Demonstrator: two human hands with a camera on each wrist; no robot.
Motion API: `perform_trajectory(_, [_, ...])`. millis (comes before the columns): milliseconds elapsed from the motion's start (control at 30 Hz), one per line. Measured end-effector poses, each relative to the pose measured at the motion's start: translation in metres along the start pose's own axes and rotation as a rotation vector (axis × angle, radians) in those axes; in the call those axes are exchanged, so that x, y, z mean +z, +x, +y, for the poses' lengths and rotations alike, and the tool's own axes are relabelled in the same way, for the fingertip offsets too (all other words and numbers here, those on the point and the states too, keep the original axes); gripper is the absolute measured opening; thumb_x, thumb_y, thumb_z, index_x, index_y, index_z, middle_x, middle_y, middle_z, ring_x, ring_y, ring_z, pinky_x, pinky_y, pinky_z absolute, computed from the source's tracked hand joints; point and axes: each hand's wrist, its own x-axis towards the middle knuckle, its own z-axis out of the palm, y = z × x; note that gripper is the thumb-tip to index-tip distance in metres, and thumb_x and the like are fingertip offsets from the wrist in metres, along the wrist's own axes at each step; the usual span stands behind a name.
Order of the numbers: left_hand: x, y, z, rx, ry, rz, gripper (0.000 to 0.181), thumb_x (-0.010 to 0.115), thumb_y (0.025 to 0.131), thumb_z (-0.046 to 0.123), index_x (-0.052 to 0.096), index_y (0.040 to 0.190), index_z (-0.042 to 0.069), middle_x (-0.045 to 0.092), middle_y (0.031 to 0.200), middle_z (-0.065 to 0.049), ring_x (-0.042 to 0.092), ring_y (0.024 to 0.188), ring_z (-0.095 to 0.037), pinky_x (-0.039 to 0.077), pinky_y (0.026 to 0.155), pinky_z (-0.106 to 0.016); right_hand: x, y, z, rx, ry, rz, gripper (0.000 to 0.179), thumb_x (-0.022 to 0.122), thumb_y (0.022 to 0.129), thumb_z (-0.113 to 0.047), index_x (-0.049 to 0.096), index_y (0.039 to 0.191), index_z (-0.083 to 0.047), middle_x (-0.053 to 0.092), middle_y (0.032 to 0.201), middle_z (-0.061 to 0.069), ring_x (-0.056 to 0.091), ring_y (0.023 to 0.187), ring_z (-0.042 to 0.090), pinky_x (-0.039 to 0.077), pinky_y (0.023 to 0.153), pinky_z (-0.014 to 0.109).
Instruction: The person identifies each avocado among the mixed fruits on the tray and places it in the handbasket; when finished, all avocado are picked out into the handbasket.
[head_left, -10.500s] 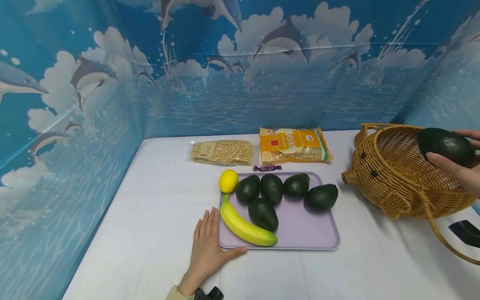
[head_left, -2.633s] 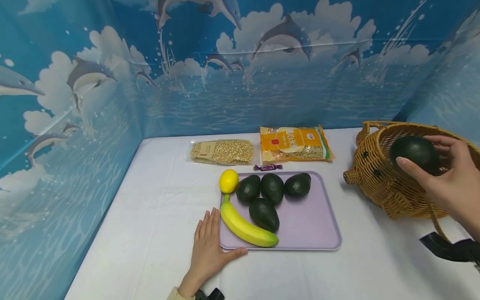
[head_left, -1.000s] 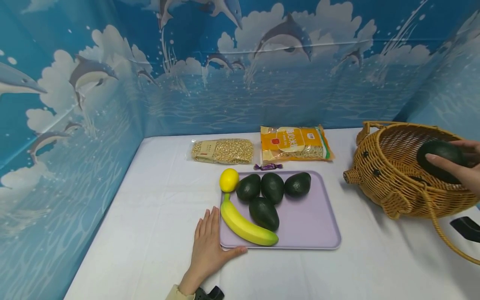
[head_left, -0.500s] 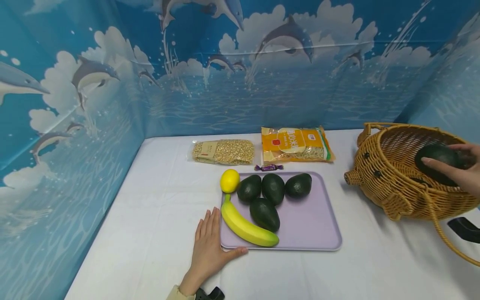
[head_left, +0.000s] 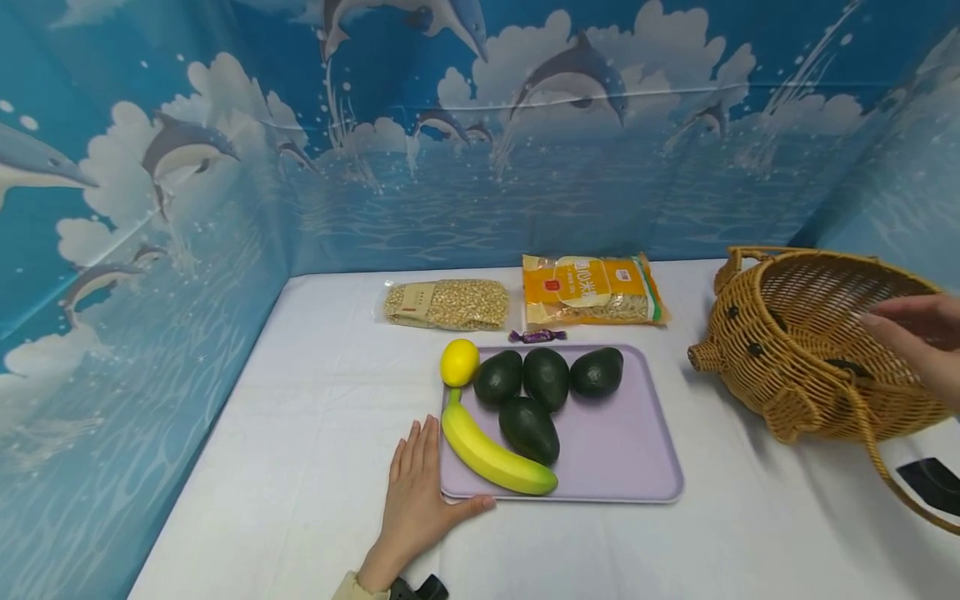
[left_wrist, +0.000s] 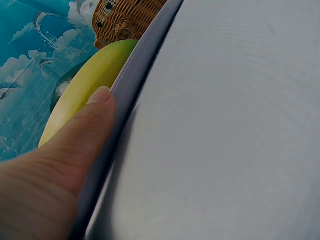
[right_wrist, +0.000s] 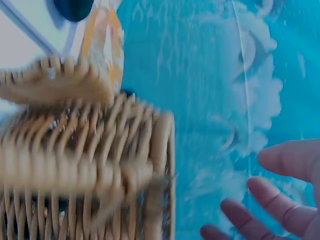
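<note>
My left hand point(head_left: 420, 500) lies with straight fingers at the near left corner of a lilac tray point(head_left: 615, 467), its thumb along the rim point(left_wrist: 127, 95). On the tray are a banana point(head_left: 491, 450), several dark green avocados point(head_left: 528, 429) and, at the far left corner, a lemon point(head_left: 459, 363). My right hand point(head_left: 918, 337) is over the opening of a pig-shaped wicker basket point(head_left: 787, 333) and holds nothing. In the right wrist view its fingers point(right_wrist: 277, 200) are spread apart. Dark parts of avocados show inside the basket; most of its contents are hidden.
Behind the tray lie a clear bag of yellow grains point(head_left: 457, 304), an orange packet of grains point(head_left: 588, 290) and a purple wrapped candy point(head_left: 537, 336). The basket's rope handle point(head_left: 885, 467) hangs down its near side. Dolphin-print cloth point(head_left: 450, 192) walls the table.
Over the longer span, the rightmost avocado left the tray for the basket in my right hand. Within the last half second that hand let the avocado go inside. My left hand stays put.
</note>
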Motion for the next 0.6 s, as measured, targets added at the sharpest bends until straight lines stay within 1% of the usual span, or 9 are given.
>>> perform_trajectory(33, [0.0,0.0,0.0,0.004,0.001,0.005,0.125,0.052,0.066,0.085,0.016,0.15,0.0,0.016,0.156,-0.014,0.003,0.143,-0.027,0.002,0.113,-0.044,-0.004,-0.007,-0.017,-0.024,0.024,0.002,0.026,0.055,0.097,-0.028,0.059,0.118,-0.014,0.048,0.094,-0.021,0.037,0.08,-0.015,0.034,0.079,0.019])
perform_trajectory(100, [0.0,0.0,0.0,0.011,-0.001,0.014,0.124,0.053,0.066,0.084,0.018,0.15,-0.001,0.017,0.155,-0.015,0.005,0.143,-0.028,0.003,0.113,-0.045,-0.002,-0.016,-0.031,-0.08,0.055,0.005,0.025,0.057,0.096,-0.026,0.062,0.118,-0.014,0.049,0.094,-0.023,0.04,0.082,-0.014,0.033,0.077,0.016])
perform_trajectory(167, [-0.001,0.0,0.0,0.018,0.0,0.02,0.124,0.054,0.066,0.084,0.018,0.15,-0.001,0.018,0.155,-0.016,0.006,0.143,-0.029,0.004,0.113,-0.046,-0.006,-0.03,-0.067,-0.101,0.073,-0.037,0.024,0.058,0.095,-0.023,0.062,0.116,-0.01,0.055,0.098,-0.014,0.045,0.086,-0.004,0.034,0.079,0.021])
perform_trajectory(233, [-0.001,0.0,0.0,0.02,0.004,0.023,0.123,0.053,0.066,0.084,0.019,0.149,-0.001,0.019,0.155,-0.016,0.006,0.143,-0.03,0.004,0.113,-0.046,-0.008,-0.044,-0.103,-0.15,0.067,-0.069,0.02,0.06,0.095,-0.021,0.063,0.109,-0.008,0.058,0.099,-0.007,0.044,0.087,-0.003,0.033,0.079,0.02])
perform_trajectory(333, [0.0,0.0,0.0,0.02,0.002,0.026,0.123,0.054,0.066,0.083,0.019,0.149,-0.002,0.019,0.154,-0.016,0.007,0.142,-0.03,0.005,0.113,-0.047,-0.007,-0.06,-0.144,-0.267,0.079,-0.085,0.016,0.067,0.09,-0.015,0.066,0.102,-0.006,0.061,0.096,0.005,0.046,0.086,-0.002,0.036,0.074,0.021])
perform_trajectory(400, [0.0,0.0,0.0,0.019,-0.001,0.026,0.123,0.055,0.066,0.083,0.019,0.149,-0.002,0.019,0.154,-0.016,0.007,0.142,-0.03,0.005,0.112,-0.047,0.0,-0.066,-0.158,-0.376,0.09,-0.063,0.012,0.071,0.085,-0.011,0.068,0.096,-0.01,0.061,0.091,-0.004,0.044,0.084,-0.011,0.036,0.067,0.016])
perform_trajectory(433, [0.0,0.0,0.0,0.021,-0.001,0.028,0.123,0.055,0.066,0.083,0.02,0.149,-0.002,0.019,0.154,-0.017,0.007,0.142,-0.031,0.005,0.112,-0.047,0.003,-0.069,-0.164,-0.426,0.111,-0.061,0.014,0.074,0.082,-0.007,0.069,0.096,-0.008,0.062,0.09,-0.001,0.046,0.083,-0.01,0.037,0.065,0.017])
perform_trajectory(533, [0.0,0.0,0.0,0.02,0.001,0.027,0.123,0.055,0.066,0.083,0.02,0.149,-0.002,0.019,0.154,-0.016,0.008,0.142,-0.031,0.005,0.112,-0.047,0.02,-0.074,-0.17,-0.515,0.14,-0.072,0.022,0.077,0.077,-0.002,0.07,0.097,-0.01,0.064,0.091,-0.005,0.051,0.086,-0.008,0.039,0.068,0.015])
perform_trajectory(600, [0.0,0.0,0.001,0.017,0.004,0.025,0.123,0.055,0.066,0.083,0.019,0.149,-0.002,0.019,0.155,-0.016,0.007,0.142,-0.03,0.005,0.112,-0.047,0.032,-0.077,-0.172,-0.538,0.163,-0.098,0.024,0.077,0.076,-0.002,0.07,0.097,-0.012,0.065,0.093,-0.006,0.052,0.086,-0.006,0.039,0.067,0.015])
